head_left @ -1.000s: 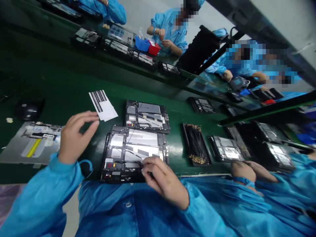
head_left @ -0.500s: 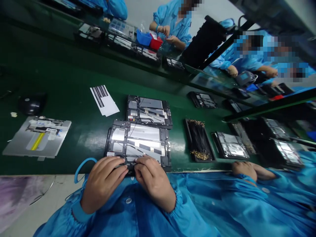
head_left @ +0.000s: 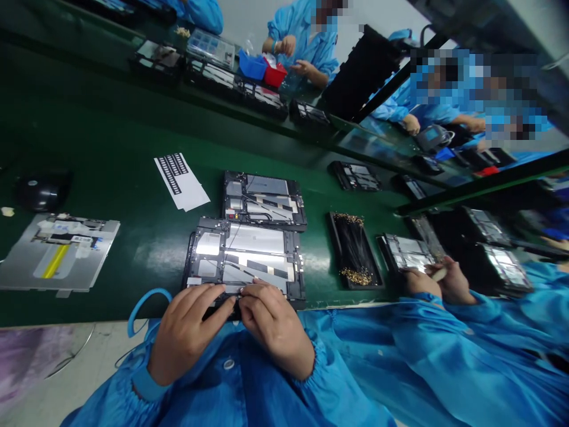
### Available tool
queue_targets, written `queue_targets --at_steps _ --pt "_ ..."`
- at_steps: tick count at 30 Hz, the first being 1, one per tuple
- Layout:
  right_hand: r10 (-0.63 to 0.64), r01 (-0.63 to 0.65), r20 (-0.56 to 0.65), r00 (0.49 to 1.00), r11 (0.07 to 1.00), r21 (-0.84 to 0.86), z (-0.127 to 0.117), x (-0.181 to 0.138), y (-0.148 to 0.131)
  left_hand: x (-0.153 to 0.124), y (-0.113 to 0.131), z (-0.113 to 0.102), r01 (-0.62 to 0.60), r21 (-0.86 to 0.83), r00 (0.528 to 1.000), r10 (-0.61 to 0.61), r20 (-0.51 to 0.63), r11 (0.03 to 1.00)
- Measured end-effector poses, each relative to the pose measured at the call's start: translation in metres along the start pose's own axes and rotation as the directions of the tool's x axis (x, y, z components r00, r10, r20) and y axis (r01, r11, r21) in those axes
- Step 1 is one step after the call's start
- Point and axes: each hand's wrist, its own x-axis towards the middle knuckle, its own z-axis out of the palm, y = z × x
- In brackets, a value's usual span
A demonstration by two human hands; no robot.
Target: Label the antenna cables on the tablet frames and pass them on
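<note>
In the head view, an opened tablet [head_left: 255, 237] with a black frame and silver battery plates lies at the table's near edge. My left hand [head_left: 186, 332] is closed at its near left edge, fingertips on the frame and thumb pointing inward. Beside it, my right hand [head_left: 275, 326] has thumb and fingers pressed together at the middle of that same edge. Whatever sits between the right fingertips is hidden. Just beyond, a second opened tablet [head_left: 262, 198] of the same kind rests on the green table.
To the left are a screen panel [head_left: 26, 261] with a yellow strip and a black mouse [head_left: 42, 188]. White label sheets [head_left: 191, 193] lie farther back. On the right stands a tray of black cables [head_left: 355, 249] with gold ends; a co-worker's hands [head_left: 424, 281] are beyond it.
My hands stay at the tablet's near edge, with the left thumb slightly shifted. The co-worker's hands on the right have risen to a device there. The view has turned slightly.
</note>
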Motion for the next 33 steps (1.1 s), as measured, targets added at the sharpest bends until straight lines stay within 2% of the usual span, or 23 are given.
queue_targets --at_steps 5,9,21,26,29,33 --pt "0.047 -0.043 -0.041 0.998 0.996 0.082 0.005 -0.007 0.005 0.006 0.006 0.002 0.12 -0.082 0.992 -0.122 -0.028 0.989" --pt "0.061 -0.056 -0.045 0.997 0.993 0.102 0.007 -0.01 0.007 0.011 0.008 0.004 0.192 -0.113 0.981 -0.193 -0.005 0.975" --pt "0.007 -0.004 -0.055 0.998 0.999 0.051 0.008 -0.011 0.007 0.016 0.007 0.001 0.283 -0.156 0.957 -0.268 0.107 0.946" --pt "0.025 -0.012 -0.074 0.997 0.986 0.168 0.008 -0.016 0.01 0.016 0.006 0.0 0.294 -0.18 0.953 -0.274 0.128 0.939" --pt "-0.013 0.028 -0.087 0.996 0.984 0.178 0.007 -0.018 0.013 0.016 0.005 -0.002 0.29 -0.189 0.954 -0.267 0.138 0.938" --pt "-0.15 0.157 -0.104 0.983 0.985 0.072 0.008 -0.018 0.019 0.015 0.003 -0.005 0.309 -0.22 0.946 -0.275 0.171 0.926"
